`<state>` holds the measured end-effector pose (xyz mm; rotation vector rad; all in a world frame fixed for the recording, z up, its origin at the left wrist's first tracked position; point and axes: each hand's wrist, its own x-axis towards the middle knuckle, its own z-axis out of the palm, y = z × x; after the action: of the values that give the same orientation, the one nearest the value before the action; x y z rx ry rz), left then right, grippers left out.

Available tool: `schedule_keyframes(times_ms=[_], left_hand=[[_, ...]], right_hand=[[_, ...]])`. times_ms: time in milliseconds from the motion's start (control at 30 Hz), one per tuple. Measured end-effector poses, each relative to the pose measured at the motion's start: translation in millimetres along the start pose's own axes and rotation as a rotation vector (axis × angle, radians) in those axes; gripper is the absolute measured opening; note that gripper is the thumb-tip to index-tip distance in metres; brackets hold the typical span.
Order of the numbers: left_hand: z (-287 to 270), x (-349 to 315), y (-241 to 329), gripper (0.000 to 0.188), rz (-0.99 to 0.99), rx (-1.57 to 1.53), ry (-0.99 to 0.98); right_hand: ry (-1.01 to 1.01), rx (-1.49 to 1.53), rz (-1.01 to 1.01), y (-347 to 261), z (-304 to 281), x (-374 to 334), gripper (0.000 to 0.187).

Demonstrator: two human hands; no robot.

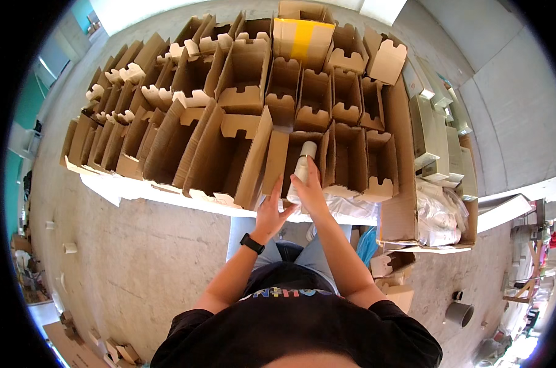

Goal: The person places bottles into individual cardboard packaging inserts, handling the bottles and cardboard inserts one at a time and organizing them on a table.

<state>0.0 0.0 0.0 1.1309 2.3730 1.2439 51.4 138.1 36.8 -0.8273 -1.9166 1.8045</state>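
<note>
My right hand [310, 190] is closed around a slim white bottle [301, 168] with a pale cap. The bottle tilts, its cap pointing away from me, over the front edge of a cardboard box [276, 161]. My left hand [272, 213], with a black watch on its wrist, is beside the bottle's lower end. Its thumb and fingers are spread apart near the box's front corner. Whether the left fingers touch the bottle or the cardboard, I cannot tell.
Several rows of open-topped cardboard boxes [229, 150] cover the table before me. One box [303, 43] has a yellow stripe. At the right, a large carton [400, 172] stands beside pale boxes [430, 132] and clear plastic bags [437, 211]. A grey bucket [459, 314] sits on the floor.
</note>
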Motion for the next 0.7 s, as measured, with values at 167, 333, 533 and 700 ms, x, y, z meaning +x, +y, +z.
schedule_keyframes(times_ms=[167,333,533,700], left_hand=[[1.0,0.4,3.7,0.092,-0.002,0.001,-0.01],[-8.8,9.0,7.9,0.09,-0.068,-0.007,-0.052],[-8.9,8.9,12.9,0.092,0.015,-0.08,-0.01],[-16.3,8.5,13.4,0.092,-0.04,-0.039,-0.093]], right_hand=[[0.02,-0.426,-0.224,-3.5,-15.6,-23.6,0.054],[0.016,-0.436,-0.386,-23.1,-25.5,-42.0,0.033],[0.048,-0.512,-0.364,-16.0,-32.5,-49.8,0.032],[0.147,-0.748,-0.491,-26.7,-36.9,-35.8,0.033]])
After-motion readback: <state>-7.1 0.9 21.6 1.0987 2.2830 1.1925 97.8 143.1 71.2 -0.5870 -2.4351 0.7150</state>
